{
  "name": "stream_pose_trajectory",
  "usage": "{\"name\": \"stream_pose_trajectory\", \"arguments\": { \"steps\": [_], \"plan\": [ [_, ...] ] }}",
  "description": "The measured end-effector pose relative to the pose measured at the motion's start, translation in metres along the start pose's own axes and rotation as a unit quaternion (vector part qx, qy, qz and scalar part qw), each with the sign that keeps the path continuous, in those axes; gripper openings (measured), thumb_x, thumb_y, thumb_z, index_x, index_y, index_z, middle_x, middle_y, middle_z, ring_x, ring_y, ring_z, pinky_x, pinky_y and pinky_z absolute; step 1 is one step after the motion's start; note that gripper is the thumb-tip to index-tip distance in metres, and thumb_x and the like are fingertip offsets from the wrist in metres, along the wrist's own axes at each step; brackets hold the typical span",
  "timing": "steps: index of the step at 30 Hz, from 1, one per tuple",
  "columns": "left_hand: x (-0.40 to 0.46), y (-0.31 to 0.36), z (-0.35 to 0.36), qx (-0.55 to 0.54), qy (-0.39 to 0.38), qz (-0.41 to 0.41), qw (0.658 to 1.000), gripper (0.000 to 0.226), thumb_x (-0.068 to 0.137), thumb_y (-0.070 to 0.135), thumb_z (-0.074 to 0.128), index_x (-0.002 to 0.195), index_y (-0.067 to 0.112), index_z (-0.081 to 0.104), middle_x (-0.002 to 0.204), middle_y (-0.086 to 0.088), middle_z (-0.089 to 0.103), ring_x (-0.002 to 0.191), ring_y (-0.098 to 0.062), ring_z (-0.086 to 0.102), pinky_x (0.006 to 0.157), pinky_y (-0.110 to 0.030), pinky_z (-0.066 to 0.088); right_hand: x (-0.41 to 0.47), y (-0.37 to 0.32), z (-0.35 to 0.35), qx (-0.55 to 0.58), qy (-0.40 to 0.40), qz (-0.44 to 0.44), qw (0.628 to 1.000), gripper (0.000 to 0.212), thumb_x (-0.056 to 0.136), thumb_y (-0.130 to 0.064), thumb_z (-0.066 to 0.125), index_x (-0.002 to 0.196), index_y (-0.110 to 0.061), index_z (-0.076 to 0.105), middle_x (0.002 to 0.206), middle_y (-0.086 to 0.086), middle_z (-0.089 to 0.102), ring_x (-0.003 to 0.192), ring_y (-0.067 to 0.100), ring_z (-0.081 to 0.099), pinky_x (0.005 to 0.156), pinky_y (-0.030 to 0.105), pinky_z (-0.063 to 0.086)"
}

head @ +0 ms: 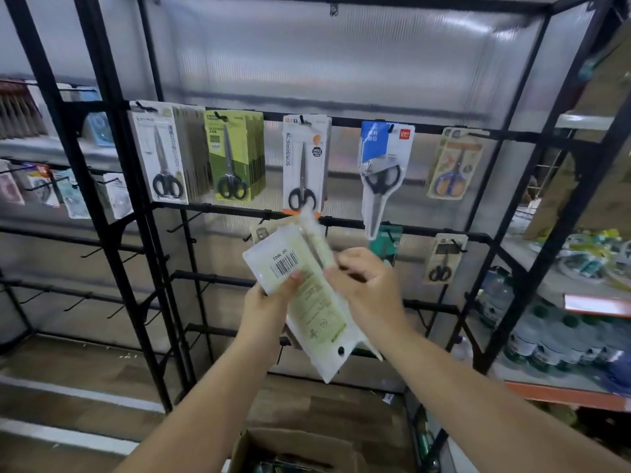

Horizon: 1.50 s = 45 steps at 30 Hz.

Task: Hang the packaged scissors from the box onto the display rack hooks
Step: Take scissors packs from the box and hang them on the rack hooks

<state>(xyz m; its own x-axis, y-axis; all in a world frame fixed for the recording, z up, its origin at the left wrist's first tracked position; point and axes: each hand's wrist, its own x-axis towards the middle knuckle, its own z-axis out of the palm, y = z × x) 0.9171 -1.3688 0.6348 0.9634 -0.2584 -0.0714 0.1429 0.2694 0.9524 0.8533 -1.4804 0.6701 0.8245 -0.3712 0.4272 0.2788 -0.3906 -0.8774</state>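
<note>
**A:** What is the room like where you are?

**B:** It is a shop or a stock room. Behind the black display rack [164, 206] there is a ribbed translucent wall [341, 63], and to my right are shelves with bottles [546, 339]. The floor is wood.

**A:** How much of the rack is filled?

**B:** The top row carries five kinds of packaged scissors: white [160, 155], green [232, 158], white with orange [305, 165], blue [384, 165] and yellow [450, 163]. In the row below I see two more packs on the right, a dark green one [386, 245] and a small beige one [444, 257]. The hooks [181, 225] at the left of that row are bare, and the lower bars also.

**A:** And your hands?

**B:** Both are busy in front of the second row. My left hand [269, 302] grips a small stack of pale green packs [300, 285], with the thumb just beside the barcode. My right hand [362, 285] pinches one pack of the stack at its edge; I think I am separating it. The packs show their back side, with the hanging holes pointing down.

**A:** So what is left?

**B:** I judge we are around the middle. These packs must be turned and hung, and the box [293, 452] below me is open. It looks dark inside; I cannot tell how many remain.
</note>
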Motion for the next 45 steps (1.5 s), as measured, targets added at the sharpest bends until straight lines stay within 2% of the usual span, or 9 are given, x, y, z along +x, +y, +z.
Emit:
{"name": "stream_pose_trajectory", "arguments": {
  "steps": [4, 7, 12, 18, 20, 27, 31, 38, 45],
  "plan": [
    [0.014, 0.009, -0.014, -0.055, -0.02, -0.016, 0.998, 0.022, 0.089, 0.026, 0.062, 0.107, 0.014, 0.062, 0.089, -0.01, 0.071, 0.072, -0.028, 0.067, 0.041, -0.029, 0.047, 0.018, 0.006, 0.024, -0.077, -0.076, -0.009, 0.994, 0.032, 0.083, -0.025, 0.068, 0.114, -0.02, 0.066, 0.128, -0.03, 0.036, 0.119, -0.01, 0.033, 0.102, 0.017, 0.026],
    [0.035, 0.027, -0.03, -0.073, -0.071, 0.015, 0.995, 0.012, 0.091, 0.02, 0.058, 0.099, 0.016, 0.065, 0.083, -0.003, 0.072, 0.072, -0.02, 0.068, 0.055, -0.033, 0.05, 0.043, 0.005, 0.041, -0.107, -0.111, 0.001, 0.988, 0.028, 0.091, -0.031, 0.056, 0.115, -0.044, 0.056, 0.155, -0.014, 0.008, 0.142, 0.007, 0.007, 0.114, 0.032, 0.016],
    [0.083, 0.059, -0.07, -0.088, -0.088, 0.017, 0.992, 0.016, 0.089, 0.02, 0.058, 0.103, 0.016, 0.065, 0.092, -0.003, 0.074, 0.078, -0.018, 0.071, 0.067, -0.035, 0.056, 0.096, 0.004, 0.086, -0.058, -0.129, 0.013, 0.99, 0.085, 0.084, -0.035, 0.065, 0.131, -0.065, 0.001, 0.14, -0.015, 0.039, 0.126, 0.01, 0.043, 0.105, 0.038, 0.039],
    [0.148, 0.106, -0.118, -0.063, -0.06, 0.059, 0.994, 0.021, 0.088, 0.025, 0.063, 0.107, 0.016, 0.065, 0.094, -0.002, 0.074, 0.08, -0.02, 0.07, 0.072, -0.045, 0.054, 0.167, 0.006, 0.146, -0.078, 0.0, -0.02, 0.997, 0.086, 0.075, -0.032, 0.075, 0.145, -0.035, 0.025, 0.124, -0.005, 0.049, 0.118, 0.012, 0.048, 0.101, 0.03, 0.041],
    [0.169, 0.117, -0.13, -0.077, -0.048, 0.075, 0.993, 0.017, 0.087, 0.022, 0.063, 0.103, 0.017, 0.064, 0.086, 0.003, 0.075, 0.074, -0.015, 0.071, 0.073, -0.041, 0.055, 0.186, 0.0, 0.164, -0.137, 0.008, -0.056, 0.989, 0.082, 0.078, -0.031, 0.073, 0.145, -0.032, 0.026, 0.123, -0.003, 0.046, 0.114, 0.008, 0.043, 0.088, 0.013, 0.036],
    [0.225, 0.143, -0.16, -0.085, -0.011, 0.096, 0.992, 0.015, 0.087, 0.021, 0.064, 0.102, 0.016, 0.063, 0.087, 0.001, 0.073, 0.069, -0.013, 0.071, 0.051, -0.028, 0.054, 0.23, -0.022, 0.203, -0.172, 0.021, -0.089, 0.981, 0.082, 0.079, -0.028, 0.072, 0.145, -0.037, 0.024, 0.105, -0.011, 0.042, 0.108, 0.005, 0.04, 0.08, 0.005, 0.034],
    [0.247, 0.152, -0.176, -0.086, 0.007, 0.087, 0.993, 0.021, 0.088, 0.027, 0.064, 0.105, 0.015, 0.058, 0.084, 0.0, 0.069, 0.068, -0.022, 0.067, 0.047, -0.036, 0.049, 0.238, -0.014, 0.208, -0.113, 0.079, -0.06, 0.989, 0.081, 0.078, -0.027, 0.073, 0.144, -0.035, 0.028, 0.113, -0.012, 0.043, 0.114, 0.006, 0.042, 0.102, 0.032, 0.041],
    [0.259, 0.15, -0.185, -0.077, -0.036, 0.079, 0.993, 0.011, 0.089, 0.025, 0.062, 0.097, 0.018, 0.059, 0.078, 0.003, 0.07, 0.063, -0.018, 0.068, 0.041, -0.032, 0.049, 0.258, -0.013, 0.204, -0.205, 0.095, 0.008, 0.974, 0.079, 0.087, -0.039, 0.062, 0.15, -0.027, 0.015, 0.14, 0.001, 0.039, 0.13, 0.017, 0.037, 0.093, 0.021, 0.026],
    [0.253, 0.148, -0.193, -0.082, -0.047, 0.073, 0.993, 0.015, 0.089, 0.024, 0.061, 0.102, 0.017, 0.058, 0.09, -0.001, 0.069, 0.078, -0.023, 0.066, 0.041, -0.029, 0.049, 0.261, -0.018, 0.208, -0.327, 0.076, 0.011, 0.942, 0.087, 0.084, -0.042, 0.064, 0.15, -0.021, 0.011, 0.129, 0.012, 0.042, 0.12, 0.027, 0.043, 0.095, 0.034, 0.037]
  ]
}}
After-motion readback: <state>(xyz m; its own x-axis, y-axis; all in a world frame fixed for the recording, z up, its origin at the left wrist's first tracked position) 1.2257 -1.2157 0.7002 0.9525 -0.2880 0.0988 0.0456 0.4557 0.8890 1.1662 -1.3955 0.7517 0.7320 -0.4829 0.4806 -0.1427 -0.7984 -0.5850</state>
